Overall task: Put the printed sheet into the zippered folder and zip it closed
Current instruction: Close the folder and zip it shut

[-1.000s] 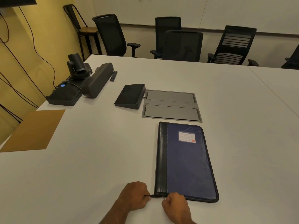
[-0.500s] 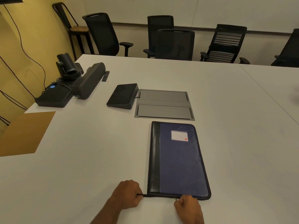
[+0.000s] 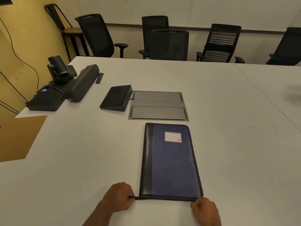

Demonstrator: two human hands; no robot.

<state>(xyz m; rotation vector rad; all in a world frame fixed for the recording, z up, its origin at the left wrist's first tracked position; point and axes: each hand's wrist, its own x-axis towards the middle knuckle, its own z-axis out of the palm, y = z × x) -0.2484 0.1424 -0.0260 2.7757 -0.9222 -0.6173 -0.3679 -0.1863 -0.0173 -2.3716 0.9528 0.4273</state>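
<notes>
A dark blue zippered folder [image 3: 172,162] with a black spine strip and a small white label lies flat and closed on the white table [image 3: 81,152], its short edge facing me. My left hand [image 3: 119,198] pinches the black zipper tail at the folder's near left corner. At the near right corner, my right hand [image 3: 204,211] is closed on the zipper pull, which the fingers hide. No printed sheet is visible.
Just beyond the folder sits a grey cable hatch [image 3: 158,105] set in the table, with a black touch panel [image 3: 117,99] beside it. A camera [image 3: 59,69], a speaker bar [image 3: 83,82] and a black box [image 3: 44,100] stand far left. Black chairs [image 3: 169,44] line the far edge.
My right hand has slid rightward along the folder's near edge, from near the left corner to the right corner. My left hand has stayed at the left corner.
</notes>
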